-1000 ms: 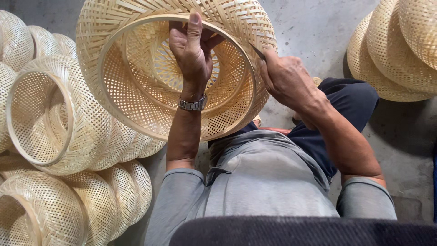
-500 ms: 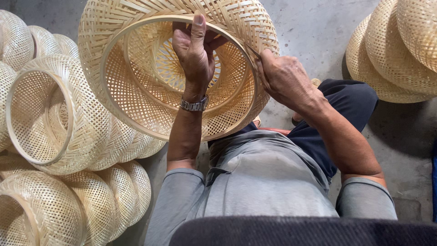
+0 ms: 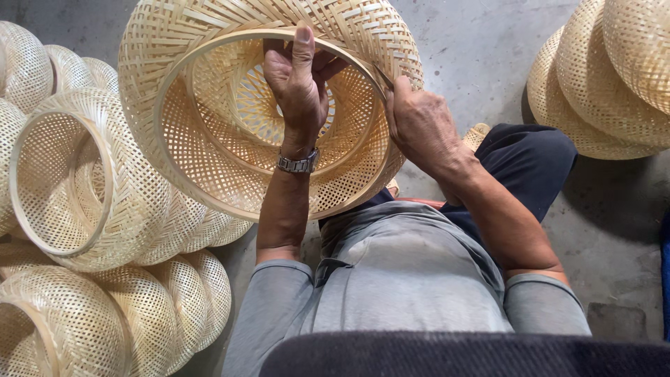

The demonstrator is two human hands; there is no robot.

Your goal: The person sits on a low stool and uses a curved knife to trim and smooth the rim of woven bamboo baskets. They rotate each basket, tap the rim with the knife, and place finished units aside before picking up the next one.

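Note:
A large woven bamboo basket (image 3: 209, 139) with a smooth round rim is held up over my lap, its opening turned toward me. My left hand (image 3: 300, 77) reaches inside it and grips the far rim, thumb laid flat along the hoop; a metal watch (image 3: 299, 163) is on that wrist. My right hand (image 3: 419, 122) presses against the rim's right side and pinches a thin dark tool or strip (image 3: 382, 75) at the hoop. The far outside of the basket is hidden.
Stacks of similar woven baskets (image 3: 84, 188) lie on their sides at the left, with more (image 3: 139, 307) at the lower left. Another pile of baskets (image 3: 614, 77) sits at the upper right. Grey concrete floor (image 3: 614, 230) lies to the right of my knee.
The basket has turned slightly and shifted a little right in my hands. My right hand has slid up along the rim's right side. My left hand keeps its grip.

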